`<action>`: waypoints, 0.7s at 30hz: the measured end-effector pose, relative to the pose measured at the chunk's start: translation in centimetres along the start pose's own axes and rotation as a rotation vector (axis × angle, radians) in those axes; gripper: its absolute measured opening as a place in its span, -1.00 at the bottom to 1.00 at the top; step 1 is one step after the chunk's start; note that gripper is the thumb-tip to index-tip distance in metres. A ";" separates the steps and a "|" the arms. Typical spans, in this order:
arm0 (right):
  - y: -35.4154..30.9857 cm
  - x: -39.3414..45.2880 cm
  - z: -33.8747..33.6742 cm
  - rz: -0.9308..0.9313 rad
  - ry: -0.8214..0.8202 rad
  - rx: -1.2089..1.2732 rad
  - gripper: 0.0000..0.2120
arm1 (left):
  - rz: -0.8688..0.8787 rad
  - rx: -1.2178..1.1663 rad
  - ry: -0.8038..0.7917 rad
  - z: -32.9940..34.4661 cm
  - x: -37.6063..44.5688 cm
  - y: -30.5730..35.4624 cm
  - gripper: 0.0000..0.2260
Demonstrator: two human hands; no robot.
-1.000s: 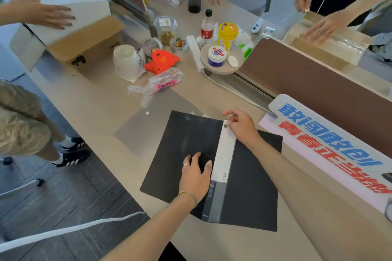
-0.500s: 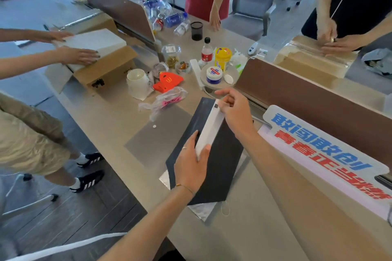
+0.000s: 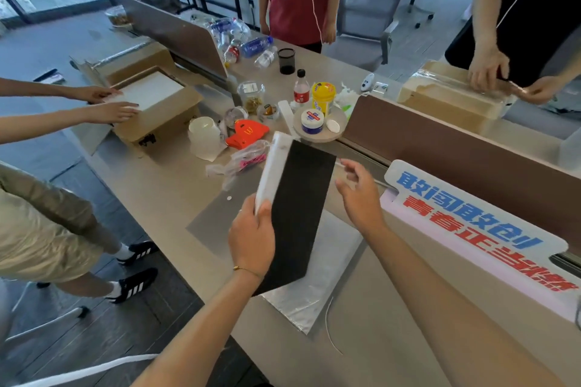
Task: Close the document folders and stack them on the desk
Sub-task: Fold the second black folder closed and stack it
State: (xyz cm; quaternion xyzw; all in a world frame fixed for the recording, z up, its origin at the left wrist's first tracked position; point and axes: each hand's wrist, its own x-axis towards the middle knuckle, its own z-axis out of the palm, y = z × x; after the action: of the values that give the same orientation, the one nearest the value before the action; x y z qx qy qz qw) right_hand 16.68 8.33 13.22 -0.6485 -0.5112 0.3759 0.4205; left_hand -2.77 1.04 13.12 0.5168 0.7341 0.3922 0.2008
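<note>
A black document folder [image 3: 298, 210] with a white spine is closed and held tilted above the desk [image 3: 163, 185], spine to the left. My left hand [image 3: 253, 236] grips it at the lower end of the spine. My right hand [image 3: 356, 188] hovers just right of the folder with fingers apart, holding nothing. Under the folder a clear plastic sleeve [image 3: 314, 289] lies on the desk, and a grey sheet [image 3: 213, 223] lies to its left.
Behind the folder are a crumpled plastic bag [image 3: 242, 160], a white cup [image 3: 204, 137], a red fries box [image 3: 248, 133], jars and bottles. A printed sign [image 3: 481, 236] leans against the brown divider [image 3: 456, 148] on the right. Other people handle cardboard boxes [image 3: 157, 110] left and far right.
The folder, open and flat on the desk a second ago, has been folded shut and lifted. My right hand has let go of the spine and moved off to the right.
</note>
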 end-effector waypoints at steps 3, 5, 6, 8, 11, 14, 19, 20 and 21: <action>2.9 -2.1 -0.7 0.207 -0.076 0.080 -0.53 | -0.039 -0.090 0.013 -0.6 0.6 -0.6 -0.75; 4.0 -3.5 -1.2 0.270 -0.095 0.108 -0.48 | -0.046 -0.109 0.005 -0.6 0.6 -0.9 -0.78; 4.4 -4.2 -1.5 0.290 -0.094 0.125 -0.46 | -0.055 -0.114 -0.008 -0.4 0.6 -1.1 -0.79; 5.0 -5.4 -2.3 0.302 -0.083 0.184 -0.46 | -0.071 -0.123 -0.043 0.3 0.1 -1.1 -0.79; 6.2 -6.8 -3.9 0.285 -0.010 0.212 -0.47 | -0.089 -0.136 -0.085 1.8 -0.7 -0.8 -0.77; 6.9 -7.8 -6.2 0.242 0.078 0.192 -0.42 | -0.109 -0.168 -0.137 3.7 -1.9 0.1 -0.76; 7.6 -10.2 -10.4 0.151 0.194 0.122 -0.28 | -0.111 -0.180 -0.236 7.6 -4.6 2.2 -0.72; 7.8 -10.8 -11.5 0.153 0.227 0.113 -0.26 | -0.097 -0.179 -0.268 8.5 -5.2 2.9 -0.72; 8.3 -11.4 -12.6 0.164 0.260 0.107 -0.24 | -0.078 -0.176 -0.300 9.4 -6.0 3.6 -0.73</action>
State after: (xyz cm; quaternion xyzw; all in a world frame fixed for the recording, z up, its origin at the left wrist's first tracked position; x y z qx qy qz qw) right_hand 28.93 -5.89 10.77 -0.7078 -0.3771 0.3484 0.4853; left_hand 8.24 -0.47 9.53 0.5210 0.6783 0.3653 0.3676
